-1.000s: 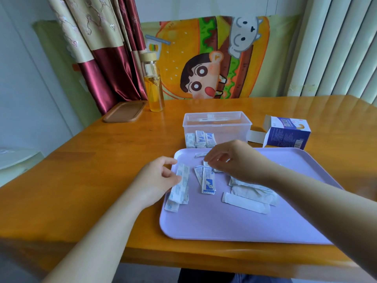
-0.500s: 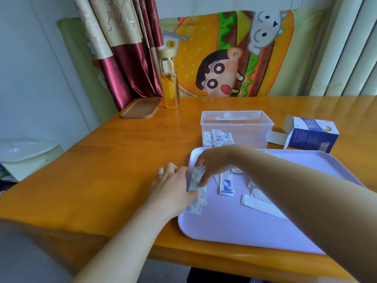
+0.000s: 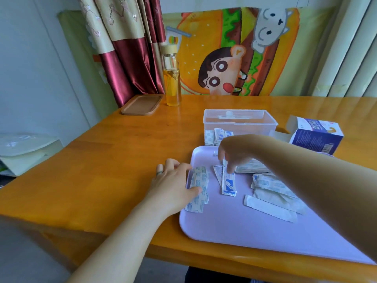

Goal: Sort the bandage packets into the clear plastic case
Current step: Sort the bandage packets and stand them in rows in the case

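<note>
A left hand (image 3: 173, 184) clamps a stack of bandage packets (image 3: 199, 186) under its thumb, apparently gathering them, as the right hand (image 3: 234, 152), grip unclear, curls onto another packet (image 3: 228, 183) just short of the clear case (image 3: 240, 123).

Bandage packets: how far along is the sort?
Early. Done: a few packets stand in the clear plastic case. In hand: left hand holds a packet stack at the tray edge; right hand touches a blue-printed packet. Left: that stack and the loose pile on the tray.
</note>
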Demonstrator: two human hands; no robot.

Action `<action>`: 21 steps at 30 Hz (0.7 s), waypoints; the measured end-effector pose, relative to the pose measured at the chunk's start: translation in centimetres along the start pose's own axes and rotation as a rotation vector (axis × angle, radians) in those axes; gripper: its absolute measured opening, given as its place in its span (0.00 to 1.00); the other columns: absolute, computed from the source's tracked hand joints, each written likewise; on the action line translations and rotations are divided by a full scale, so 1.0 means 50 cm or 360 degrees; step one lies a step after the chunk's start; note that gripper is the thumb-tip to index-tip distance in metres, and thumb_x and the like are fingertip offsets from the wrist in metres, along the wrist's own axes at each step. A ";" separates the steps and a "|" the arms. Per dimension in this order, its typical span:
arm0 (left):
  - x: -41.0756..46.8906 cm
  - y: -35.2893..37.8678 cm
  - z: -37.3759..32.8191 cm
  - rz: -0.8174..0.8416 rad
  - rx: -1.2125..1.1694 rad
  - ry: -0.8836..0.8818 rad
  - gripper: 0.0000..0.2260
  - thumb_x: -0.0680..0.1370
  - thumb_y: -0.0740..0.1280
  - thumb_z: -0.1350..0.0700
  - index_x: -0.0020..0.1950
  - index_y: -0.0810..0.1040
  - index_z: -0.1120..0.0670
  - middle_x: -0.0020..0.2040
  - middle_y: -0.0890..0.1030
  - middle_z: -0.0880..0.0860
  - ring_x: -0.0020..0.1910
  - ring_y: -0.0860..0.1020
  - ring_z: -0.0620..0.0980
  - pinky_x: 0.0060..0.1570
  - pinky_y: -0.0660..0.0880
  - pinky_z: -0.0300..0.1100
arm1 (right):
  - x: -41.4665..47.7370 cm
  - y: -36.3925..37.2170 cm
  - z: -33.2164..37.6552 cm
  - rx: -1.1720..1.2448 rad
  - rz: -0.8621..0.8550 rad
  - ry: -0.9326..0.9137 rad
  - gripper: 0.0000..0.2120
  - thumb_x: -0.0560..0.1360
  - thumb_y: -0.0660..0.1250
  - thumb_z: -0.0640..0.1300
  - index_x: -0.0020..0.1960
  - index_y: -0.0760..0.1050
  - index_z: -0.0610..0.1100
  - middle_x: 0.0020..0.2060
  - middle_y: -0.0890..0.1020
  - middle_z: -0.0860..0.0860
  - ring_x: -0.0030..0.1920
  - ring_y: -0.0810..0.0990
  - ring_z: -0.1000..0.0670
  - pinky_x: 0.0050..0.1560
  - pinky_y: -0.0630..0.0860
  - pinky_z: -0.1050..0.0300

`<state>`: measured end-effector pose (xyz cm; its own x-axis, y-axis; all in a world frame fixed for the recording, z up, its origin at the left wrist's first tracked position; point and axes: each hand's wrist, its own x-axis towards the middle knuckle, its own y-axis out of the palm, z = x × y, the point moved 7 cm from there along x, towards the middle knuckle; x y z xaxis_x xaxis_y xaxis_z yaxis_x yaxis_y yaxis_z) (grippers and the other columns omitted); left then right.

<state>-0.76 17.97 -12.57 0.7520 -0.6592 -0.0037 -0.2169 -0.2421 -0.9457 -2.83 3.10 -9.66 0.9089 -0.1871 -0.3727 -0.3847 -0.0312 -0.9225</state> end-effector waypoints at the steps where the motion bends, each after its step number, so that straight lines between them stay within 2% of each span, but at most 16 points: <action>1: 0.001 -0.002 -0.002 -0.0007 -0.0009 0.0009 0.24 0.76 0.62 0.40 0.70 0.62 0.44 0.67 0.61 0.48 0.65 0.60 0.51 0.61 0.65 0.44 | -0.004 0.010 -0.005 -0.0056 0.0061 -0.0002 0.25 0.72 0.71 0.47 0.67 0.72 0.44 0.61 0.76 0.48 0.59 0.76 0.46 0.55 0.71 0.56; 4: 0.003 -0.010 -0.009 -0.0033 -0.0027 0.0020 0.23 0.77 0.62 0.40 0.70 0.63 0.44 0.67 0.61 0.47 0.65 0.60 0.51 0.60 0.65 0.43 | 0.002 0.037 -0.009 0.0045 0.0146 -0.0050 0.33 0.71 0.73 0.47 0.71 0.64 0.48 0.64 0.72 0.50 0.60 0.73 0.47 0.52 0.66 0.58; 7: 0.002 -0.014 -0.015 -0.0033 -0.0029 0.0024 0.23 0.77 0.61 0.40 0.70 0.64 0.44 0.67 0.61 0.47 0.65 0.60 0.50 0.60 0.64 0.41 | 0.013 0.041 -0.007 0.0084 0.0159 -0.0085 0.34 0.69 0.74 0.51 0.71 0.63 0.49 0.62 0.72 0.50 0.52 0.70 0.49 0.52 0.67 0.57; 10: 0.000 -0.016 -0.015 -0.0021 -0.0040 0.0012 0.22 0.77 0.61 0.40 0.70 0.64 0.43 0.67 0.61 0.46 0.64 0.60 0.49 0.60 0.65 0.41 | 0.017 0.042 -0.004 0.0063 0.0212 -0.0080 0.34 0.69 0.74 0.52 0.70 0.64 0.48 0.63 0.72 0.50 0.57 0.72 0.48 0.53 0.67 0.57; 12: 0.001 -0.016 -0.014 -0.0016 -0.0038 0.0010 0.22 0.77 0.61 0.40 0.69 0.65 0.44 0.66 0.62 0.46 0.64 0.60 0.48 0.60 0.65 0.41 | 0.016 0.041 -0.002 0.0062 0.0196 -0.0092 0.32 0.69 0.73 0.52 0.69 0.66 0.48 0.63 0.73 0.50 0.59 0.72 0.48 0.51 0.66 0.58; 16: 0.004 -0.018 -0.017 -0.0033 -0.0036 0.0020 0.21 0.77 0.61 0.40 0.68 0.66 0.43 0.65 0.63 0.45 0.63 0.60 0.48 0.59 0.65 0.40 | 0.005 0.031 -0.005 0.0100 0.0031 -0.0113 0.25 0.70 0.72 0.51 0.65 0.71 0.46 0.60 0.73 0.50 0.56 0.72 0.49 0.49 0.66 0.58; 18: 0.007 -0.022 -0.024 -0.0059 -0.0061 0.0042 0.21 0.77 0.61 0.41 0.68 0.67 0.44 0.65 0.63 0.45 0.63 0.60 0.48 0.59 0.65 0.40 | -0.009 0.021 -0.008 0.0105 -0.0073 -0.0153 0.20 0.71 0.71 0.50 0.60 0.75 0.47 0.55 0.74 0.51 0.55 0.73 0.49 0.49 0.67 0.58; 21: 0.007 -0.036 -0.044 -0.0172 -0.0172 0.0123 0.19 0.77 0.62 0.42 0.67 0.68 0.43 0.65 0.66 0.43 0.63 0.61 0.46 0.59 0.65 0.39 | -0.046 -0.007 -0.018 0.0146 -0.0219 -0.0206 0.11 0.72 0.71 0.47 0.53 0.79 0.46 0.44 0.73 0.56 0.49 0.72 0.53 0.45 0.66 0.61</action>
<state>-1.50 16.61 -10.17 0.7255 -0.6768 0.1250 -0.2063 -0.3871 -0.8987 -4.95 2.68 -8.41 0.9672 -0.0594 -0.2468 -0.2445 0.0428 -0.9687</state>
